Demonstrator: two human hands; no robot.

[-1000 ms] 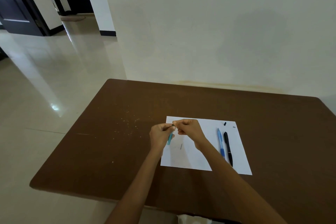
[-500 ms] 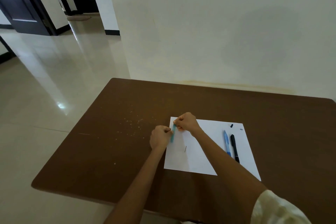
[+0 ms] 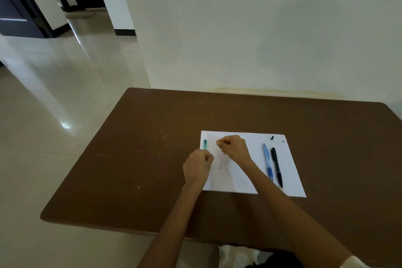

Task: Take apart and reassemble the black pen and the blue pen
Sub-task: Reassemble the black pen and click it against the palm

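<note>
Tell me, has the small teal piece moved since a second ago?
Yes. The teal piece has left the left hand and now lies on the white paper, by its far left corner.

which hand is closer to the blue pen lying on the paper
Right. The right hand is on the paper just left of the blue pen; the left hand sits farther left, at the paper's left edge.

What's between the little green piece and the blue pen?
In the head view, the right hand sits over the white paper between the green piece and the blue pen.
</note>
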